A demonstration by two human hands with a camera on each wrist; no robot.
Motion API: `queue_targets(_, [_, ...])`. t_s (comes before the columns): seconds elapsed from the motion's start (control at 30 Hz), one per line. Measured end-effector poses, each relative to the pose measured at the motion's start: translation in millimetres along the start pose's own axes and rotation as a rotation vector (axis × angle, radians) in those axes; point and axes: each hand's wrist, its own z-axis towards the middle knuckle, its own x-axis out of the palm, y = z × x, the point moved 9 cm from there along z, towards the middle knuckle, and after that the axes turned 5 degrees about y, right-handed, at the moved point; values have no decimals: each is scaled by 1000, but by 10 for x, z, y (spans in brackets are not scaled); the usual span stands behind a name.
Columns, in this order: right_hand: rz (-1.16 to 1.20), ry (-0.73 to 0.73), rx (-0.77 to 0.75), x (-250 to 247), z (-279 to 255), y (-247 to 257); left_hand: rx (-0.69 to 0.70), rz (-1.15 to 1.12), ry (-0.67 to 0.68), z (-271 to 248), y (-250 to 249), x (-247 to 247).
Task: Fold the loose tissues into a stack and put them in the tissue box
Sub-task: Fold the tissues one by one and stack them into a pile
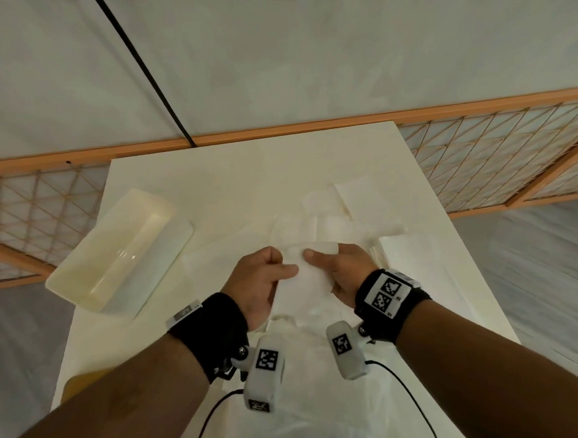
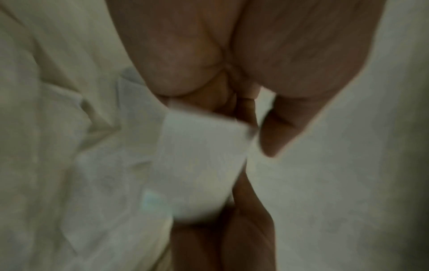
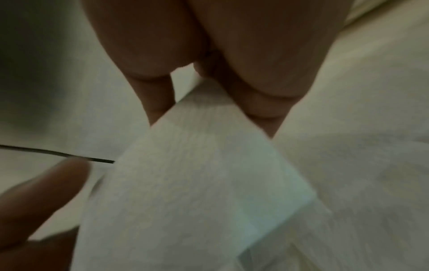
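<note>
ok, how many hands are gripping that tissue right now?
2. The left hand pinches the tissue on its left side; the right hand pinches its right side, both above the table.

No words, brands or numbers can be read anywhere. The only signs are black-and-white square code markers: two on the right wristband, one on each white wrist camera housing, and tiny blurred print beside them, too small to make out.
</note>
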Motion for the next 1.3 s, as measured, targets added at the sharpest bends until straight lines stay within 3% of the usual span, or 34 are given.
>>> queue_targets(0.1, [-28, 116, 14, -10, -44, -191, -45, -57, -98, -58, 24, -366])
queue_targets(0.17, [-262, 284, 150, 65, -155, -436, -12, 50, -253, -16, -77, -749])
queue_targets(0.23, [-798, 430, 247, 101, -300, -607, 28, 344, -392, 26, -220, -1033])
queue_targets(0.3, [-1274, 478, 328, 25, -373, -734, -15, 741, -462, 118, -259, -1147])
queue_targets(0.4, [-1533, 412, 350, -69, -358, -749, -97, 1089, -423, 293, -183, -1011])
queue_targets(0.5, [-1513, 418, 349, -56, -382, -745, -164, 1182, -332, 499, -10, -799])
queue_targets(0.6, [-1453, 498, 331, 82, -419, -787, -176, 1218, -334, 660, 54, -669])
queue_targets(0.73, [-1655, 524, 311, 141, -434, -857, -189, 1239, -322, 765, 118, -535])
queue_targets(0.9, [-1603, 290, 232, 14, -386, -489, -211, 1160, -305, 815, 144, -487])
queue_targets(1.07, [-1244, -111, 45, -293, -97, 71, -164, 1091, -369, 744, -6, -605])
queue_targets(1.3, [-990, -64, 78, -303, 171, -161, -179, 914, -437, 554, -61, -855])
